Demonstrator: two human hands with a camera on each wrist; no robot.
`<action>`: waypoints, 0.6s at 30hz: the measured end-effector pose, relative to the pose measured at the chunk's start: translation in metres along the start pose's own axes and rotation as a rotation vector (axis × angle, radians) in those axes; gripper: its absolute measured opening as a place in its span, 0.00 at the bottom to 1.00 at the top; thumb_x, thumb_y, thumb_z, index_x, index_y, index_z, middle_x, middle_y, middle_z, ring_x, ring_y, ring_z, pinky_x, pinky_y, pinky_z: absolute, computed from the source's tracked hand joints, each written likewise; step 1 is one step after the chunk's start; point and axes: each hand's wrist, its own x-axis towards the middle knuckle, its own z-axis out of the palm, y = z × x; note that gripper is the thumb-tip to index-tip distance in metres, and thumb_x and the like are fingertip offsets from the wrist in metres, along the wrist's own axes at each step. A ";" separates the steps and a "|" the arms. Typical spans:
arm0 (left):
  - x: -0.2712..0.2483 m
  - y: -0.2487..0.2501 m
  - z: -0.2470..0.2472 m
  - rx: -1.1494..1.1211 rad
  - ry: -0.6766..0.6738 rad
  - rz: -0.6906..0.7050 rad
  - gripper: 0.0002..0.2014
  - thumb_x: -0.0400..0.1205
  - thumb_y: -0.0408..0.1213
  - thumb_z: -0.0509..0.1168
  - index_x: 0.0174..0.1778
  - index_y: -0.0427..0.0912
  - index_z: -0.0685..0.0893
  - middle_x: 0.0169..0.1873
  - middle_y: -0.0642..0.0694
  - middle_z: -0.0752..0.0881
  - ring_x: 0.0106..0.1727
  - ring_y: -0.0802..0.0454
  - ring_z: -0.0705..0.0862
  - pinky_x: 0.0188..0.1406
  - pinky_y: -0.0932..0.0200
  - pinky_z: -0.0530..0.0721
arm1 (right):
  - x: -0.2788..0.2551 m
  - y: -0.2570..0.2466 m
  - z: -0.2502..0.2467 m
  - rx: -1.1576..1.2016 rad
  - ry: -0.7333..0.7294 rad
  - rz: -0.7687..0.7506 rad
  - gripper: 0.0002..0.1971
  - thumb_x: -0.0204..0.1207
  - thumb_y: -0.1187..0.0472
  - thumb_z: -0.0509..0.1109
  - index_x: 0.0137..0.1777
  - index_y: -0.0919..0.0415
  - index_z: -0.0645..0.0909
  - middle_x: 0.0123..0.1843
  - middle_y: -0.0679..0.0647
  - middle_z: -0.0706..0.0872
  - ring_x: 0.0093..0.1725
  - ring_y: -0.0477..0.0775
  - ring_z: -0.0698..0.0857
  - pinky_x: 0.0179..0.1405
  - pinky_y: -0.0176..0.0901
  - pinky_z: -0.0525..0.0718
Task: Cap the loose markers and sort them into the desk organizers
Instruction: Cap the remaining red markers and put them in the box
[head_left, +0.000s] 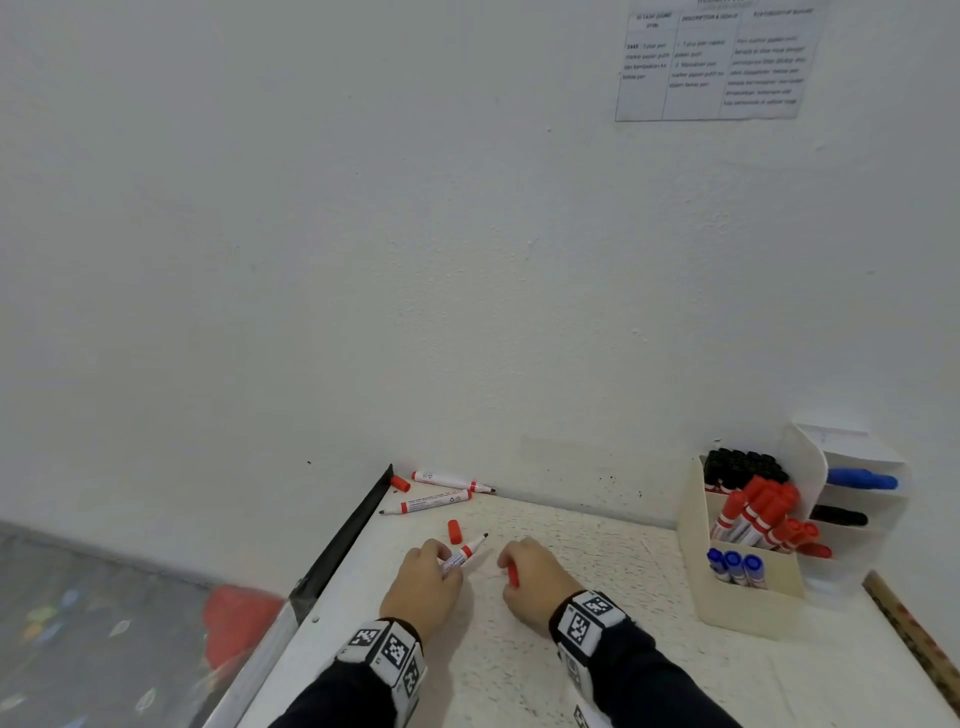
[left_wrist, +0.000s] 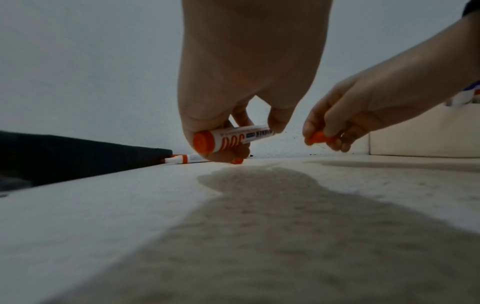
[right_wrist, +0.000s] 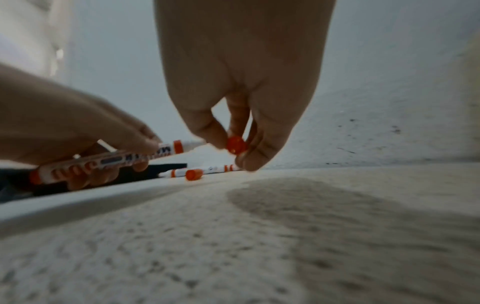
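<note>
My left hand (head_left: 434, 564) grips an uncapped red-and-white marker (head_left: 464, 554) just above the desk, its bare tip pointing up and right; the same marker (left_wrist: 228, 139) shows close up in the left wrist view and again (right_wrist: 109, 162) in the right wrist view. My right hand (head_left: 519, 566) pinches a red cap (head_left: 513, 576) a short way to the right of that tip; the cap (right_wrist: 235, 145) sits between thumb and fingers. Two more uncapped red markers (head_left: 451, 480) (head_left: 426, 503) lie by the back wall. Loose red caps (head_left: 455, 531) (head_left: 400, 484) lie near them.
A cream desk organizer (head_left: 748, 597) at the right holds black, red and blue markers; a white tiered organizer (head_left: 857, 457) behind it holds a blue and a black one. The desk's left edge (head_left: 343, 545) drops off. A ruler (head_left: 914, 634) lies at the far right.
</note>
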 end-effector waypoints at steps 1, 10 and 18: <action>-0.001 0.004 0.003 0.007 -0.012 0.009 0.11 0.83 0.43 0.59 0.59 0.46 0.75 0.52 0.48 0.77 0.48 0.53 0.79 0.52 0.59 0.80 | -0.003 0.005 -0.006 0.069 0.070 0.042 0.11 0.75 0.66 0.62 0.57 0.59 0.78 0.57 0.53 0.74 0.50 0.47 0.74 0.50 0.32 0.71; -0.010 0.037 0.033 -0.023 -0.027 0.160 0.06 0.82 0.41 0.62 0.54 0.50 0.79 0.49 0.54 0.82 0.46 0.58 0.81 0.50 0.65 0.81 | -0.031 0.052 -0.036 0.470 0.301 0.097 0.13 0.77 0.72 0.61 0.51 0.52 0.78 0.47 0.45 0.85 0.49 0.38 0.82 0.49 0.25 0.78; -0.010 0.043 0.040 0.040 -0.092 0.264 0.08 0.82 0.42 0.61 0.54 0.52 0.81 0.47 0.54 0.83 0.48 0.55 0.81 0.54 0.58 0.81 | -0.037 0.063 -0.028 0.382 0.247 0.038 0.20 0.75 0.71 0.64 0.42 0.39 0.78 0.49 0.43 0.82 0.49 0.40 0.80 0.47 0.23 0.75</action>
